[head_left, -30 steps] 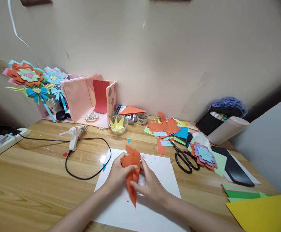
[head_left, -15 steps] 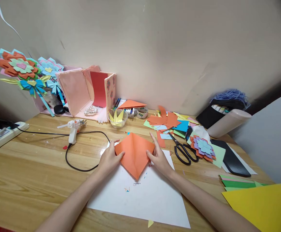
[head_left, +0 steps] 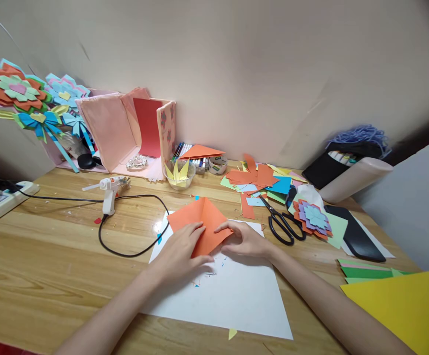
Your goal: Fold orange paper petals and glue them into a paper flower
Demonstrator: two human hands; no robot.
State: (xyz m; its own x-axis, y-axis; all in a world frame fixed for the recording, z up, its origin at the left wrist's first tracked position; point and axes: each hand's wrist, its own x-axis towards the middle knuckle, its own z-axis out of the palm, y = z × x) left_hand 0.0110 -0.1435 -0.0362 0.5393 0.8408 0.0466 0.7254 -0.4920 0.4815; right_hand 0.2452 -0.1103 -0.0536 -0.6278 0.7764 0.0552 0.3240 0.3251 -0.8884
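A square of orange paper (head_left: 209, 222) with a crease down its middle lies cornerwise over a white sheet (head_left: 244, 301). My left hand (head_left: 181, 249) is on its lower left part, fingers across the top and thumb by the bottom corner, which the hand partly hides. On the other side, my right hand (head_left: 246, 239) grips the right corner between thumb and curled fingers. Small paper scraps (head_left: 196, 283) and dark marks show on the white sheet just below the orange paper.
A glue gun (head_left: 110, 195) with a looping black cord stands left. Black scissors (head_left: 282, 224), orange offcuts (head_left: 253, 177) and a layered paper flower (head_left: 313, 219) lie right. Behind are a pink box (head_left: 103, 130) and a clear bowl (head_left: 180, 180). Yellow paper (head_left: 402, 305) is at front right.
My left hand has slid from the paper's left corner down toward its bottom corner. My right hand's fingers have curled in at the right corner. The view has shifted slightly.
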